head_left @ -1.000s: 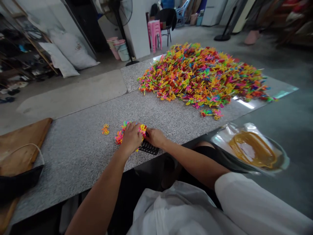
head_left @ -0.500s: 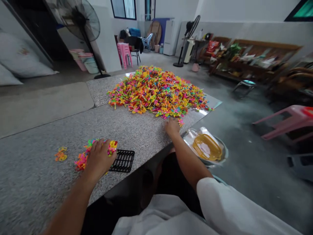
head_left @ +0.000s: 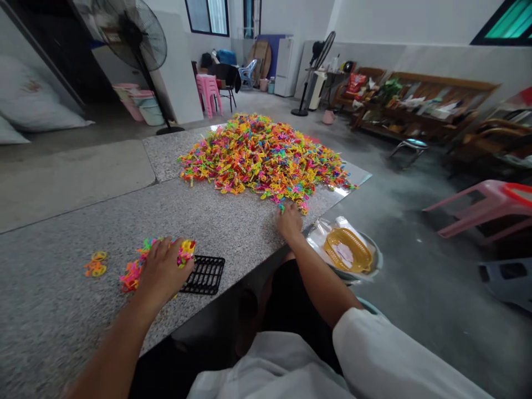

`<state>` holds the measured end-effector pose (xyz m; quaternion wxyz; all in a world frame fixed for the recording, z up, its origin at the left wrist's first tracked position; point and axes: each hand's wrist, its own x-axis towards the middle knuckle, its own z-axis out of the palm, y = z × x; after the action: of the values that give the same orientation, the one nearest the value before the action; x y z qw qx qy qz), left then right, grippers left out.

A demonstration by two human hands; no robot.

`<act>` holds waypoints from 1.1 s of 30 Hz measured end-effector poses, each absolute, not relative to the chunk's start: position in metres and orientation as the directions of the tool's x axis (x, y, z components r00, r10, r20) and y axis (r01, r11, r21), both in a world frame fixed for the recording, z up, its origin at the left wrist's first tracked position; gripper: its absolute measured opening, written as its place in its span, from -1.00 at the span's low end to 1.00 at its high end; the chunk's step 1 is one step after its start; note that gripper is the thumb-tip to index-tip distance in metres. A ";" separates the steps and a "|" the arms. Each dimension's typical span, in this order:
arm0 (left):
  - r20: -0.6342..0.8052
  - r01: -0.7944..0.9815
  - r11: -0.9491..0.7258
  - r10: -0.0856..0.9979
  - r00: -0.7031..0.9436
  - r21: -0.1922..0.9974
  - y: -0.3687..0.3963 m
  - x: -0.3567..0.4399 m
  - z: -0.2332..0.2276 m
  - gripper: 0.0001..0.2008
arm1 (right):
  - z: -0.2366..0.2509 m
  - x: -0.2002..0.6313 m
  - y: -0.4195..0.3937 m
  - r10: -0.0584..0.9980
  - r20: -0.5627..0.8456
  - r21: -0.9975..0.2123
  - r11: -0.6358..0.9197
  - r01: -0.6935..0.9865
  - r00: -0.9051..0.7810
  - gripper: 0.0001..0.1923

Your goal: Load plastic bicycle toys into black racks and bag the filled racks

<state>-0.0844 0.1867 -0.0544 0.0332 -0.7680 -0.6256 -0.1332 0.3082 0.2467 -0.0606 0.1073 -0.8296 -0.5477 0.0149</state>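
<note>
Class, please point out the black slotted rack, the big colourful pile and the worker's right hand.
Black slotted rack [head_left: 205, 275]: head view, middle of its visible grid.
Big colourful pile [head_left: 266, 158]: head view, middle of the heap.
Right hand [head_left: 290, 224]: head view, back of the hand.

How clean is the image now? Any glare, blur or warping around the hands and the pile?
Head view: white glare on the board, right of the pile; head view: right hand slightly soft, black rack fairly crisp, tabletop smeared at lower left; head view: wide-angle stretch tilts the window at upper right.
</note>
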 end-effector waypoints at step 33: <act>0.536 0.736 -0.624 0.729 0.426 0.264 0.155 0.006 -0.022 -0.71 | -0.071 0.324 0.229 0.979 -0.071 -0.132 -0.198 0.971 0.190 -0.61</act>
<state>0.0064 0.1545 -0.0219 0.0055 -0.8444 -0.4338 -0.3144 0.3245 0.2288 -0.0712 0.0284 -0.7707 -0.6327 0.0695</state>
